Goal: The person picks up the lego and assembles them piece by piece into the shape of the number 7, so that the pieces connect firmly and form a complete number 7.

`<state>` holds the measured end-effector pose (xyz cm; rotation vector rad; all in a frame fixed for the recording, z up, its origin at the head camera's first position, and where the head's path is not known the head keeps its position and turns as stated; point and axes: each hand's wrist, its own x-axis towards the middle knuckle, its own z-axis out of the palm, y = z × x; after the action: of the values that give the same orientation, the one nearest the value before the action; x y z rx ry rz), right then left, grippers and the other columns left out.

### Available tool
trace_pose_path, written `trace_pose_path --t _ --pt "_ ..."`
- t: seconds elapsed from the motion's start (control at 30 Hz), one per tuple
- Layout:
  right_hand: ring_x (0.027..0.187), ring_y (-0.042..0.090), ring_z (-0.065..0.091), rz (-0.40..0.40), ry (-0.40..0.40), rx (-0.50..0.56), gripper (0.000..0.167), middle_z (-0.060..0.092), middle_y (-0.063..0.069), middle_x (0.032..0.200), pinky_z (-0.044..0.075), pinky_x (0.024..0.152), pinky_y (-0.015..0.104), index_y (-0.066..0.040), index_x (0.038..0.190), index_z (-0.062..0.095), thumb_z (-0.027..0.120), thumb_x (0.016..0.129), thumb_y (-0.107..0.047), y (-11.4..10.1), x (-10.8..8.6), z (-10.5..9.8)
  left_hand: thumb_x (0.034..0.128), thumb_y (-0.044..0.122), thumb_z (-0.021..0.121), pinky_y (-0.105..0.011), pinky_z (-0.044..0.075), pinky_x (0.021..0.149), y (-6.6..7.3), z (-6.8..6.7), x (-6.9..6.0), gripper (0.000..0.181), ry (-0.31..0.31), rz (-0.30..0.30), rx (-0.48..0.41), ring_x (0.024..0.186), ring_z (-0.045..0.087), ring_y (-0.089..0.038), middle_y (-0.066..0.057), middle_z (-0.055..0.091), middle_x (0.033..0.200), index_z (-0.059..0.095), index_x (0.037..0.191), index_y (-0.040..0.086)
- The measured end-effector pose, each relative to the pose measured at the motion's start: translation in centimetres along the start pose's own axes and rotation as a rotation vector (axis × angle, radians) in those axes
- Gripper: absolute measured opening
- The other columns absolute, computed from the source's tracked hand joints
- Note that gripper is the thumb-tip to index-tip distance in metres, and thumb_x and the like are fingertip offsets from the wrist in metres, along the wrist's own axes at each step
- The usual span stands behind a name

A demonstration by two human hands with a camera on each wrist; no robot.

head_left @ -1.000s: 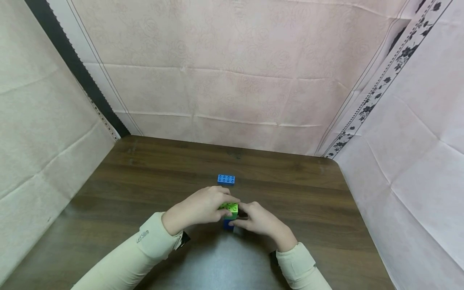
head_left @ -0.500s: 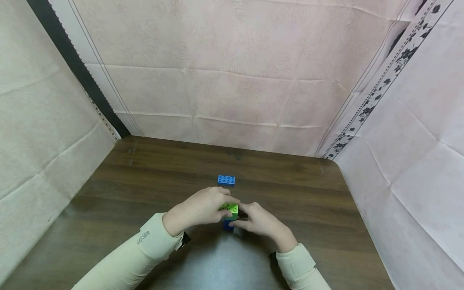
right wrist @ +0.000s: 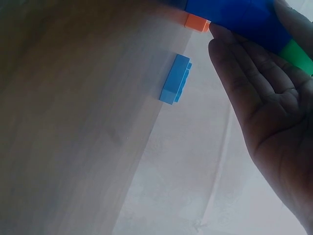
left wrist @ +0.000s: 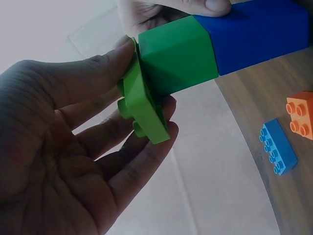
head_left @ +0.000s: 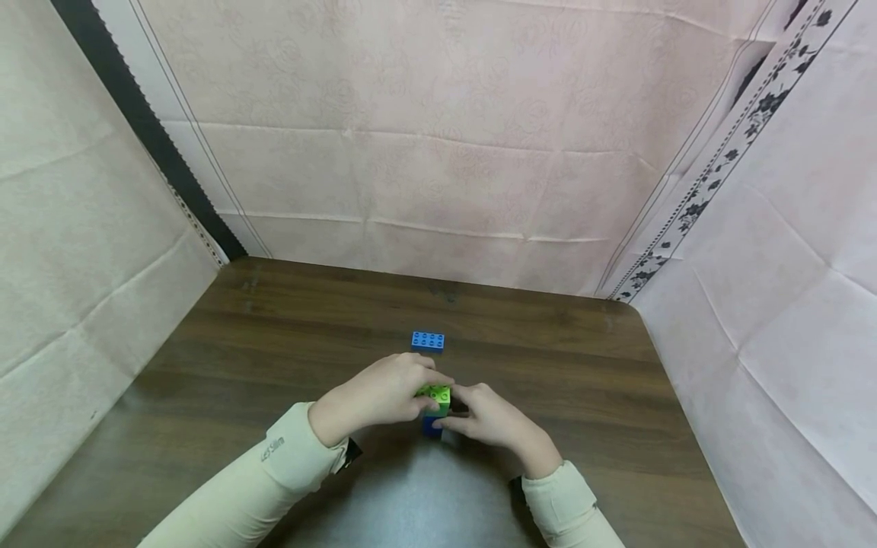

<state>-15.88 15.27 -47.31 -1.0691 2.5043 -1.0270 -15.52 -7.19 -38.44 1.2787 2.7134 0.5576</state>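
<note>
A: How was the working room bounded?

B: The wooden table [head_left: 274, 327] was bordered by a back cloth [head_left: 411, 137] beyond its far edge, and by a left cloth [head_left: 82, 228] and a right cloth [head_left: 767, 342] along its sides. The left hand [head_left: 384, 392] and the right hand [head_left: 489, 418] were held near the middle, close together and well apart from those edges.

A: Was anything set between them and the far edge?

B: A light-blue brick [head_left: 428, 340] was seen there, laid with its studs up. Near it, in both wrist views, an orange brick [left wrist: 301, 115] was shown.

A: And what was gripped?

B: A lime-green brick [left wrist: 146, 105] was pinched between the left thumb and fingers, its studs turned away from a green block [left wrist: 178, 54]. It was tilted against that block's end; whether the two were joined could not be told. The dark-blue section [left wrist: 244, 36], in line with the green block, was clasped between the right thumb and fingers. Whether its base was rested on wood could not be told.
</note>
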Motion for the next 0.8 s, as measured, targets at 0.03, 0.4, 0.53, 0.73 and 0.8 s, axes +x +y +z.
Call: trace_pose_path --t 0.03,0.4,0.53,0.73,0.8 --pt "0.065 0.003 0.057 0.002 0.000 0.000 0.034 0.070 -0.010 0.102 0.052 0.068 0.021 -0.015 0.128 0.061 0.069 0.097 -0.027 -0.01 0.00 0.00 0.0894 0.021 0.079 -0.021 0.048 0.067 0.02 -0.01 0.00 0.037 0.000 -0.001 -0.003 0.077 0.053 -0.005 0.004 0.067 0.098 0.072 0.125 0.012" --pt "0.063 0.002 0.056 0.012 -0.002 0.007 0.033 0.070 -0.010 0.101 0.052 0.067 0.021 -0.016 0.127 0.061 0.070 0.097 -0.027 0.10 -0.02 0.06 0.0893 0.021 0.079 -0.022 0.048 0.068 0.08 0.12 0.14 0.036 -0.003 -0.019 -0.026 0.079 0.055 -0.006 0.003 0.068 0.100 0.073 0.124 0.012" --pt "0.061 0.001 0.055 0.016 -0.007 0.009 0.035 0.070 -0.008 0.101 0.052 0.067 0.022 -0.015 0.129 0.061 0.069 0.098 -0.028 0.08 -0.02 0.06 0.0897 0.020 0.078 -0.022 0.048 0.067 -0.13 0.23 0.17 0.036 -0.008 -0.039 -0.076 0.078 0.055 -0.007 0.004 0.068 0.100 0.072 0.125 0.012" --pt "0.065 0.003 0.057 0.010 -0.002 0.010 0.033 0.071 -0.008 0.100 0.052 0.069 0.022 -0.014 0.127 0.061 0.069 0.097 -0.027 0.03 -0.01 0.02 0.0897 0.020 0.078 -0.022 0.048 0.066 -0.18 0.29 0.29 0.036 -0.013 -0.058 -0.098 0.076 0.054 -0.006 0.004 0.069 0.099 0.073 0.124 0.012" --pt "0.065 0.003 0.057 0.008 -0.002 0.011 0.033 0.070 -0.008 0.099 0.052 0.068 0.021 -0.014 0.126 0.061 0.069 0.097 -0.027 0.05 -0.01 0.04 0.0896 0.019 0.078 -0.022 0.048 0.067 -0.07 0.27 0.31 0.036 -0.016 -0.064 -0.093 0.077 0.054 -0.006 0.003 0.070 0.101 0.073 0.124 0.012"
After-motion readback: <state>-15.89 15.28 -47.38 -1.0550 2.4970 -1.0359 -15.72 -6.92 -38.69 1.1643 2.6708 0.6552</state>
